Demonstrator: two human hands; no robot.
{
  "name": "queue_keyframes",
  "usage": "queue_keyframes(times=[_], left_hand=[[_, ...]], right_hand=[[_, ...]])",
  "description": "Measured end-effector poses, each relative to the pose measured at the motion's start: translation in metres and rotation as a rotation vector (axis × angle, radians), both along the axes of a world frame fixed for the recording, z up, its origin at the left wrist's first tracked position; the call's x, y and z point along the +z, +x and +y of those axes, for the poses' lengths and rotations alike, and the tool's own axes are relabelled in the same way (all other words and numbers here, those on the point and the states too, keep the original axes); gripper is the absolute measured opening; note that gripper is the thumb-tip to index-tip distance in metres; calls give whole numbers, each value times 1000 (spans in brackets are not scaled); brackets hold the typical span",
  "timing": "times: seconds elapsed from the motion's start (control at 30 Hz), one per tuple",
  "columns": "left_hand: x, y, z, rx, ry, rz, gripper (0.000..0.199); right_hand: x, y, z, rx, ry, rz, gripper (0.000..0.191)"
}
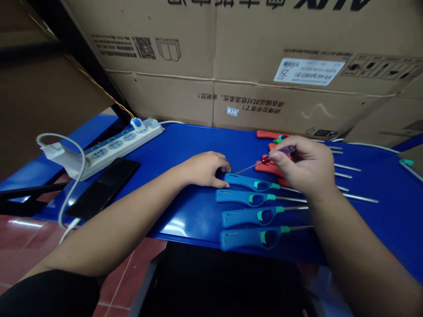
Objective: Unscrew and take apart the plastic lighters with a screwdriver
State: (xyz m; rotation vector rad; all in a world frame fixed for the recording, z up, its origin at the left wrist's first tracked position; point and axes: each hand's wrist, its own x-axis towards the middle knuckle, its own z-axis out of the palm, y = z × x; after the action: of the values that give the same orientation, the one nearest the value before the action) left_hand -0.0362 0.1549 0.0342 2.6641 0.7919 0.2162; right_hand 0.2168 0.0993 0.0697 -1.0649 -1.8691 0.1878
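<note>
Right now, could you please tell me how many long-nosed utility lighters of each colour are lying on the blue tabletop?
Blue utility lighters: 4
Red utility lighters: at least 4, as the right hand hides part of them and the exact count cannot be told
Total: at least 8
</note>
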Motion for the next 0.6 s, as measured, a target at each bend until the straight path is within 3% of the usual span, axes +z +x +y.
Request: queue_keyframes(times=[0.2,0.6], left_hand=[[-3,13,-10,18,-29,-20,36],[-8,12,-9,8,-19,-61,38]], right_hand=[[-12,-15,-3,-86,76,-168,36],[-12,-27,-3,35,161,-332,32]])
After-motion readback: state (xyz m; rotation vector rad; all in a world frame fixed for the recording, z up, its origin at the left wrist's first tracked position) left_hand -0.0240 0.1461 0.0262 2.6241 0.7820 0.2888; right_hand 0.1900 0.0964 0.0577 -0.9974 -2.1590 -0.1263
